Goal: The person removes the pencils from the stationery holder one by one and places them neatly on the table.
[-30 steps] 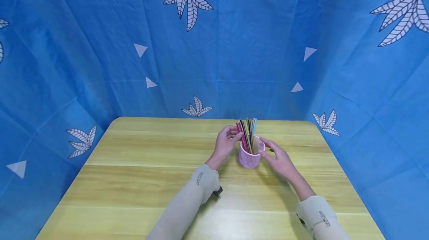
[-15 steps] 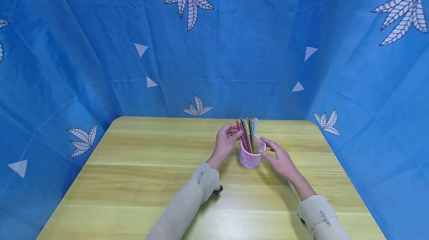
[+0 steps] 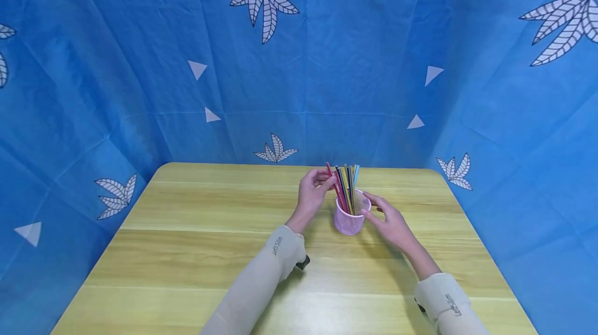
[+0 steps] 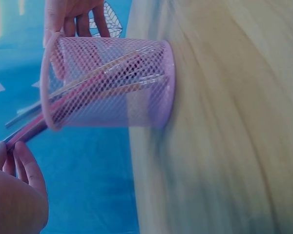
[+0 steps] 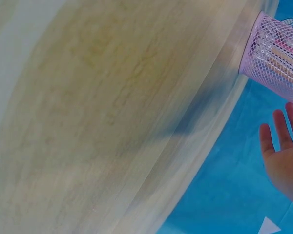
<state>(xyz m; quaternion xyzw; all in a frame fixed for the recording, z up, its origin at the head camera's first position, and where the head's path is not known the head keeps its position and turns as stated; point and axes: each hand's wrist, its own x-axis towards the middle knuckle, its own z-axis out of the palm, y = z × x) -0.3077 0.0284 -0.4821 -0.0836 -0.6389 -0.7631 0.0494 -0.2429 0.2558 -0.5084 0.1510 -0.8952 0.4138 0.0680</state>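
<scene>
A pink mesh pen holder [image 3: 348, 224] stands upright on the table, with several thin, pencil-like sticks [image 3: 351, 179] in red, yellow, dark blue and light blue leaning in it. My left hand [image 3: 311, 193] is at their upper ends, pinching a red stick [image 3: 329, 169] between thumb and fingers; its lower part is still inside the holder. In the left wrist view the thumb and fingertips [image 4: 27, 163] close on that stick just outside the rim. My right hand [image 3: 389, 222] holds the holder's rim from the right with thumb and index finger, its other fingers extended along the outside [image 5: 282, 129].
The wooden table [image 3: 196, 241] reaches to a blue curtain [image 3: 364, 65] with leaf prints behind it and on both sides. The holder stands right of centre, toward the far edge. A small black piece [image 3: 303, 262] shows at the left sleeve cuff.
The red stick in my left hand has risen a little and tilted left, away from the others. My left hand moved slightly up and left; the right hand and holder stay in place.
</scene>
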